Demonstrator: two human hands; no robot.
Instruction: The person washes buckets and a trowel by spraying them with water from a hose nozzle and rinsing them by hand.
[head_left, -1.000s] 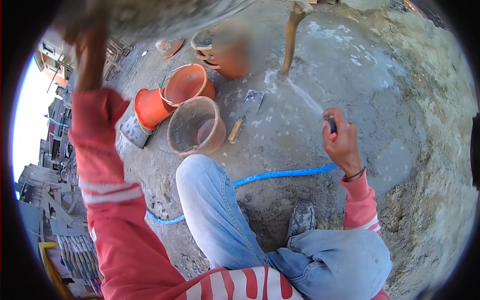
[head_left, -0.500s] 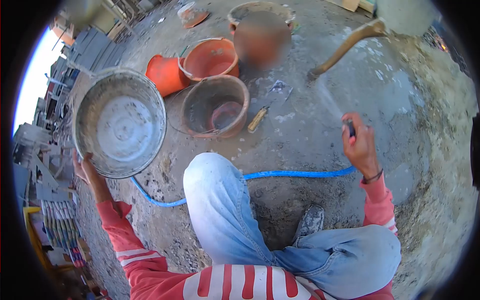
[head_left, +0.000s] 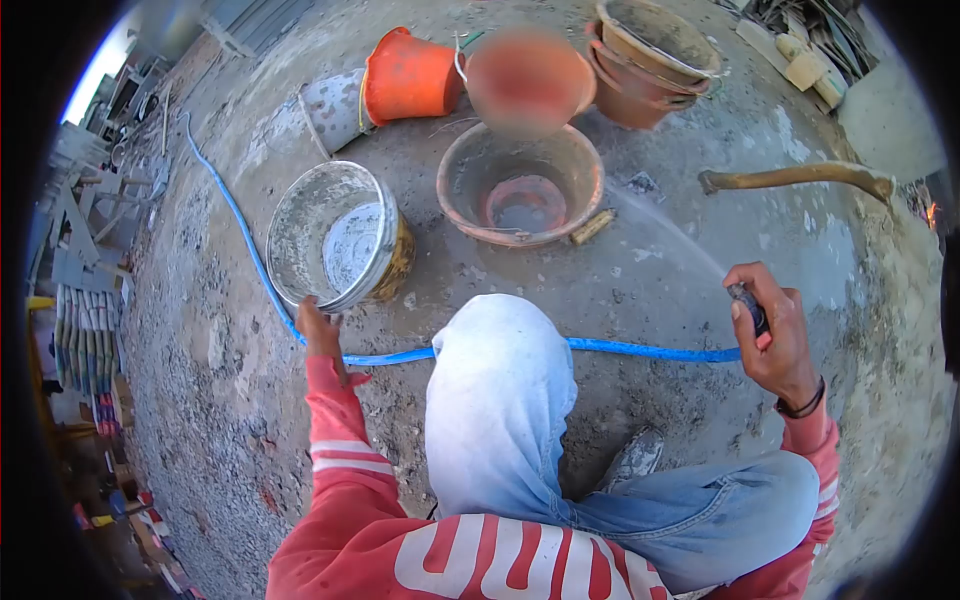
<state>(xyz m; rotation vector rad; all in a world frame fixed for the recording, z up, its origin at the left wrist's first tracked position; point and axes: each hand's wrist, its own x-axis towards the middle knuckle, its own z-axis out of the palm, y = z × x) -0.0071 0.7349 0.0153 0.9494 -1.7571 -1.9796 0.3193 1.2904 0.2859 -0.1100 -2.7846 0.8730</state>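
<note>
My left hand [head_left: 318, 328] grips the near rim of a cement-stained bucket [head_left: 393, 265] with a pale bottom and yellowish marks outside. The bucket is tilted with its mouth toward me; whether it touches the ground I cannot tell. In my right hand [head_left: 782, 335] is a dark spray nozzle [head_left: 748, 308], closed in the fingers, and a thin water spray [head_left: 675, 235] shoots up and left from it. A blue hose [head_left: 650, 349] runs across the ground, passing behind my knee. Beyond the knee stands a wide brown tub [head_left: 455, 205], with a trowel's wooden handle [head_left: 594, 227] beside it.
An orange bucket [head_left: 408, 80] and a grey-white bucket [head_left: 335, 110] lie on their sides at the back. Stacked tubs [head_left: 640, 105] stand further right. A curved wooden handle [head_left: 800, 177] juts in at the right. Rubble and gravel cover the ground at left.
The view has turned. My left hand has brought the bucket in toward the middle and lower, its outer side now showing. The right hand still sprays, and the spray now points further left.
</note>
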